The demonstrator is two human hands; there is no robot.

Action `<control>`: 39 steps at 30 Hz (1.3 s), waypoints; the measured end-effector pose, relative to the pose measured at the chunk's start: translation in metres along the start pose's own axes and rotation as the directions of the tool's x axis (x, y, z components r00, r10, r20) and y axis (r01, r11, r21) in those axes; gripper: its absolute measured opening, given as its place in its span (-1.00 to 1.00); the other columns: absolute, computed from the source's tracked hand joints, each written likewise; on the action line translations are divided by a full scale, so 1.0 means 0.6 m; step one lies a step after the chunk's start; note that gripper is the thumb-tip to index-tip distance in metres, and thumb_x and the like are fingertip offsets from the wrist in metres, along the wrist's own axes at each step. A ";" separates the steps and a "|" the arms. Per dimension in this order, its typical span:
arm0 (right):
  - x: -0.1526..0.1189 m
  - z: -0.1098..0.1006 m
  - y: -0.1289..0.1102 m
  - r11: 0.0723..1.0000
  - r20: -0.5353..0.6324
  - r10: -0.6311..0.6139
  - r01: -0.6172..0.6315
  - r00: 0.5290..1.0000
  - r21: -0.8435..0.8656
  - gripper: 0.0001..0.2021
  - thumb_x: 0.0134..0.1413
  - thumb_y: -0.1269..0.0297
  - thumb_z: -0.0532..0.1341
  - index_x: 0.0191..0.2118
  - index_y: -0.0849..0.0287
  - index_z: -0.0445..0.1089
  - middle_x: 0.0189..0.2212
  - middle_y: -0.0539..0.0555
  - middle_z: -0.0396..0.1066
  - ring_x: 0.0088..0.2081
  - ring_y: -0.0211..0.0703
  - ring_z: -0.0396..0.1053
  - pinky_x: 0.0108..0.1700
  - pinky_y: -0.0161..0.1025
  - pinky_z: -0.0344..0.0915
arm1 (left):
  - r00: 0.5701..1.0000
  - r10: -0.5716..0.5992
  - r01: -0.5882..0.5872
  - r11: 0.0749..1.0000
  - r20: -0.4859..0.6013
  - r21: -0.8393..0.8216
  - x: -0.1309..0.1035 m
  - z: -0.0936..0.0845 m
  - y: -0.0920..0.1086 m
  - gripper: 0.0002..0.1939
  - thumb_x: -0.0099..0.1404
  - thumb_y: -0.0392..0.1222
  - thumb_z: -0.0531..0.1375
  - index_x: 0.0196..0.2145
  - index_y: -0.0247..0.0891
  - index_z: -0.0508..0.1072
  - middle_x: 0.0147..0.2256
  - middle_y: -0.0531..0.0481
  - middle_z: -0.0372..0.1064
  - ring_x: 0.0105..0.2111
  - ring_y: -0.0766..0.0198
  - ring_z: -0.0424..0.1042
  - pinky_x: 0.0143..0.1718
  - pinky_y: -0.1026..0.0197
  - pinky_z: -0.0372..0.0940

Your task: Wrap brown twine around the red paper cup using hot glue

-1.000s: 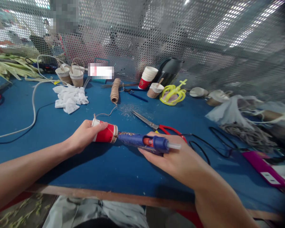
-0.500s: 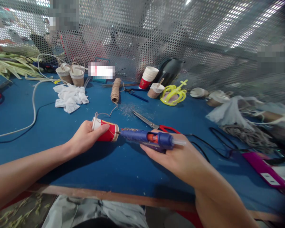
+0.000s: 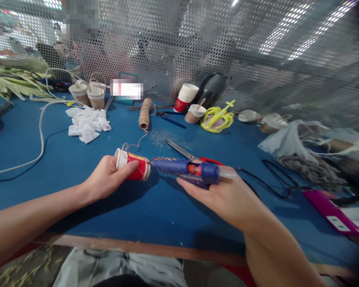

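Note:
A red and white paper cup [image 3: 131, 164] lies on its side in my left hand [image 3: 105, 177], thumb across its wall, base turned to the right. My right hand [image 3: 218, 195] is wrapped round a blue hot glue gun [image 3: 179, 167] with a clear glue stick poking from its back. The gun's nozzle meets the edge of the cup's base, where some twine is wound. From the cup a strand of twine runs to a twine roll [image 3: 144, 113] behind it. Red-handled scissors [image 3: 182, 149] lie just beyond the gun, their handles partly hidden.
Stacked paper cups [image 3: 185, 97], twine-covered cups [image 3: 95, 97] and a yellow crown-shaped piece [image 3: 217, 119] stand along the back by the perforated metal screen. White cloth [image 3: 88, 121] lies to the left. Black cable [image 3: 278, 187] and a magenta object [image 3: 332, 211] are on the right.
The cup has turned slightly in my left hand, showing more of its yellow print. The glue gun has shifted a little to the right, its nozzle still at the base edge.

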State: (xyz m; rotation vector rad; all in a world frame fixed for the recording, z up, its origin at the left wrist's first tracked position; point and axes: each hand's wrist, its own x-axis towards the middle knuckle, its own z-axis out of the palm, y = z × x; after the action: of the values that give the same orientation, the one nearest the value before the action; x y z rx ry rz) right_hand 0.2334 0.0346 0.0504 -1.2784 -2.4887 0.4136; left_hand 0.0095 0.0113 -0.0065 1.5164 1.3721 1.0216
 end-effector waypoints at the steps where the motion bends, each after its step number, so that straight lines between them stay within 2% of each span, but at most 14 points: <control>1: 0.001 -0.001 0.000 1.000 0.009 0.003 -0.003 1.000 -0.008 -0.84 0.02 0.31 0.09 -0.52 0.14 0.34 -0.63 -0.03 0.35 -0.57 -0.25 0.30 -0.48 -0.30 0.23 | 1.000 0.005 -0.005 1.000 0.006 0.010 -0.001 0.001 -0.001 -0.64 0.16 -0.01 0.07 -0.55 -0.38 0.42 -0.63 0.09 0.20 -0.62 0.42 0.08 -0.61 0.37 0.05; 6: 0.006 -0.001 0.001 0.999 0.016 0.004 -0.003 1.000 -0.047 -0.81 0.03 0.29 0.09 -0.54 0.14 0.35 -0.61 0.01 0.38 -0.57 -0.23 0.30 -0.49 -0.28 0.24 | 0.999 0.014 -0.015 0.999 0.041 0.044 -0.005 0.005 0.000 -0.63 0.18 -0.01 0.05 -0.57 -0.36 0.40 -0.64 0.09 0.19 -0.61 0.41 0.08 -0.60 0.35 0.06; 11: 0.009 -0.008 0.000 0.994 0.039 -0.059 0.062 0.997 -0.088 -0.79 0.01 0.32 0.09 -0.55 0.11 0.40 -0.62 0.01 0.40 -0.55 -0.19 0.33 -0.43 -0.26 0.27 | 0.999 0.011 -0.013 0.999 0.035 0.048 -0.007 0.004 0.001 -0.63 0.17 0.00 0.05 -0.55 -0.35 0.42 -0.63 0.08 0.23 -0.61 0.39 0.11 -0.59 0.34 0.08; 17: 0.006 -0.012 -0.003 0.998 0.021 -0.019 0.018 1.000 0.053 -0.82 0.00 0.29 0.09 -0.49 0.09 0.42 -0.60 0.00 0.43 -0.53 -0.17 0.37 -0.41 -0.25 0.32 | 0.999 0.012 -0.013 0.999 0.043 0.041 -0.004 0.002 -0.002 -0.61 0.19 0.01 0.04 -0.51 -0.38 0.45 -0.59 0.06 0.27 -0.59 0.38 0.16 -0.55 0.34 0.11; 21: 0.005 -0.012 -0.002 0.995 -0.021 0.008 -0.006 1.000 0.104 -0.85 -0.02 0.26 0.11 -0.46 0.11 0.41 -0.54 0.02 0.45 -0.48 -0.15 0.40 -0.37 -0.23 0.34 | 1.000 0.018 -0.019 0.999 0.021 0.042 -0.005 0.002 -0.002 -0.63 0.19 -0.01 0.05 -0.55 -0.36 0.41 -0.62 0.09 0.21 -0.61 0.41 0.10 -0.60 0.36 0.06; 27: 0.007 -0.008 0.006 0.990 0.019 0.008 -0.011 1.000 0.143 -0.89 -0.02 0.29 0.13 -0.44 0.09 0.40 -0.54 -0.04 0.44 -0.46 -0.18 0.40 -0.39 -0.28 0.33 | 0.999 0.009 -0.010 1.000 0.048 0.026 -0.004 0.004 -0.006 -0.64 0.18 -0.01 0.06 -0.53 -0.37 0.44 -0.61 0.05 0.27 -0.58 0.38 0.17 -0.56 0.34 0.13; 31: 0.010 -0.008 0.006 0.990 0.030 -0.001 -0.003 1.000 0.141 -0.83 -0.02 0.29 0.13 -0.57 0.06 0.35 -0.65 -0.05 0.38 -0.46 -0.16 0.40 -0.43 -0.28 0.31 | 0.998 -0.049 0.049 0.999 0.046 -0.007 -0.001 0.006 -0.010 -0.64 0.13 0.01 0.10 -0.54 -0.37 0.47 -0.60 0.01 0.35 -0.58 0.32 0.26 -0.56 0.32 0.19; 35: 0.011 -0.010 0.004 0.993 0.054 -0.013 0.007 0.998 0.116 -0.67 0.00 0.23 0.12 -0.74 0.05 0.22 -0.82 -0.07 0.20 -0.57 -0.18 0.34 -0.56 -0.29 0.24 | 0.997 -0.078 0.079 0.995 0.029 -0.055 0.000 0.007 -0.013 -0.66 0.08 0.02 0.15 -0.53 -0.35 0.49 -0.57 -0.02 0.41 -0.52 0.24 0.33 -0.54 0.31 0.24; 39: 0.010 -0.012 0.005 0.995 0.066 -0.031 0.025 0.997 0.096 -0.67 0.01 0.21 0.10 -0.72 0.04 0.23 -0.87 -0.10 0.13 -0.66 -0.22 0.28 -0.63 -0.29 0.17 | 0.994 -0.101 0.103 0.992 0.035 -0.071 0.000 0.007 -0.013 -0.65 0.07 0.03 0.16 -0.49 -0.36 0.51 -0.55 -0.04 0.43 -0.49 0.20 0.36 -0.50 0.28 0.27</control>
State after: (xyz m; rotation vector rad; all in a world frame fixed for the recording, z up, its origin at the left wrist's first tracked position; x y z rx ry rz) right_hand 0.2347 0.0420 0.0565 -1.2106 -2.5067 0.5698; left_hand 0.0107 0.0116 -0.0152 1.3890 1.3618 0.9701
